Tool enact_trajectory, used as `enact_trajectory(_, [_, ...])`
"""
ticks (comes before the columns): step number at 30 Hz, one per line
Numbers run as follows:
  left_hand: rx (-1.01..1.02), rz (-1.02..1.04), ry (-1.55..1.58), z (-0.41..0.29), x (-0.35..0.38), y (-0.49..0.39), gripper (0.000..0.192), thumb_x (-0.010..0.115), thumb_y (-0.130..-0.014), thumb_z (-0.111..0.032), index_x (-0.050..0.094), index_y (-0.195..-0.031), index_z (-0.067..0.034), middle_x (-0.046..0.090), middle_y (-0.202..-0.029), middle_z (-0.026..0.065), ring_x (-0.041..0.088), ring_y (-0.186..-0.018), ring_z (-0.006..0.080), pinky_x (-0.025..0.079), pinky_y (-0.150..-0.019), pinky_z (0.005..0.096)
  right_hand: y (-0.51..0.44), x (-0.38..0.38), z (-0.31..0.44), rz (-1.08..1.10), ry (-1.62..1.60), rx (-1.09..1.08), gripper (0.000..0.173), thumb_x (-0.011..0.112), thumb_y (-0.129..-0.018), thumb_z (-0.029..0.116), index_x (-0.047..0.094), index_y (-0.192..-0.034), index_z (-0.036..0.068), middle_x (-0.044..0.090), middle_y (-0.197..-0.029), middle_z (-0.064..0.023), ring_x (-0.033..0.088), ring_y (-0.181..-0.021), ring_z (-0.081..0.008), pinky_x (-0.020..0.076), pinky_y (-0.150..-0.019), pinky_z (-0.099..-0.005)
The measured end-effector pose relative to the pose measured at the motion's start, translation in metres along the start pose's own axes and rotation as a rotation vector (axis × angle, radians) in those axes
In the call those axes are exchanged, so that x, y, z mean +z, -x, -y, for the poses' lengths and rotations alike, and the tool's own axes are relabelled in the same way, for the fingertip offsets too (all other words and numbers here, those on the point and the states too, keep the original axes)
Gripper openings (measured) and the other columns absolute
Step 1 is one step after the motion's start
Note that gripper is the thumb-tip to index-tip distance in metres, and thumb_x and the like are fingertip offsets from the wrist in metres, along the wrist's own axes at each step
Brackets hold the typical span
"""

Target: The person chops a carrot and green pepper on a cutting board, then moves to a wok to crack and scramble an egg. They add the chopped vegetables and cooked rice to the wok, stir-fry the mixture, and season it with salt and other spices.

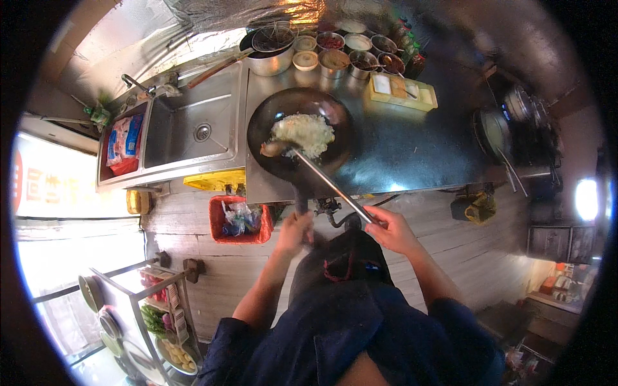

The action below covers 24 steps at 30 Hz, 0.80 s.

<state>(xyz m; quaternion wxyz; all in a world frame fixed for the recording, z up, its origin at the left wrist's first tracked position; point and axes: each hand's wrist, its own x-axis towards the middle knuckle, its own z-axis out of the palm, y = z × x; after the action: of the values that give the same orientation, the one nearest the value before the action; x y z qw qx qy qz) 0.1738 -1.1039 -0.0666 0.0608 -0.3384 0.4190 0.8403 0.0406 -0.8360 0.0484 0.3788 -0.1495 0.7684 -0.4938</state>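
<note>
A dark wok sits over the stainless-steel counter in front of me, its handle pointing back at my body. My left hand, a little blurred, is closed around that handle. In my right hand is the end of a long metal ladle, slanting up and left into the wok. The ladle's bowl rests at the left edge of a pale heap of food that looks like fried rice. Part of the wok's near side is hidden behind the ladle's shaft.
Behind the wok stand a metal pot with a wire strainer, several seasoning bowls and a yellowish condiment box. Left lies a sink. Below are a red bin and a vegetable rack. Pans stand far right.
</note>
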Motion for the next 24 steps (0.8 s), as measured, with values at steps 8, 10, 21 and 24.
enact_trajectory(8, [-0.052,-0.029,-0.569,-0.034,-0.019,-0.048,0.023,0.066,-0.104,-0.024,0.063,-0.109,-0.002,0.066,-0.081,0.0068,0.064,-0.072,0.0179,0.053,-0.064,0.0338,-0.121,-0.029,-0.060,-0.066,0.264,-0.212,0.056,0.076,-0.095,0.021,0.060,-0.146,0.003,0.074,-0.126,-0.0212,0.076,-0.098,-0.0262,0.0589,-0.087,-0.0381])
enact_trajectory(10, [0.093,-0.195,-0.977,-0.062,-0.008,-0.047,0.031,0.068,-0.102,-0.024,0.065,-0.120,0.000,0.071,-0.089,0.0118,0.070,-0.083,0.0209,0.057,-0.075,0.0350,-0.139,-0.066,-0.075,0.012,0.130,-0.210,0.055,0.079,-0.094,0.028,0.065,-0.140,0.002,0.075,-0.122,-0.0192,0.078,-0.094,-0.0239,0.0590,-0.087,-0.0374])
enact_trajectory(21, [0.339,-0.080,-1.008,-0.170,0.245,-0.386,0.051,0.058,-0.111,-0.038,0.053,-0.144,0.001,0.067,-0.130,0.0108,0.067,-0.113,0.0248,0.054,-0.094,0.0386,-0.340,-0.337,-0.076,-0.569,0.073,0.020,0.027,0.069,-0.102,0.020,0.066,-0.122,0.001,0.072,-0.075,-0.0125,0.068,-0.052,-0.0198,0.0553,-0.051,-0.0352])
enact_trajectory(24, [0.285,-0.152,-1.224,-0.175,0.279,-0.477,0.057,0.061,-0.106,-0.043,0.055,-0.144,0.000,0.070,-0.128,0.0163,0.070,-0.112,0.0269,0.055,-0.093,0.0402,-0.360,-0.339,-0.075,-0.487,-0.107,0.132,0.021,0.069,-0.101,0.017,0.066,-0.114,0.000,0.070,-0.071,-0.0103,0.068,-0.052,-0.0179,0.0525,-0.045,-0.0331])
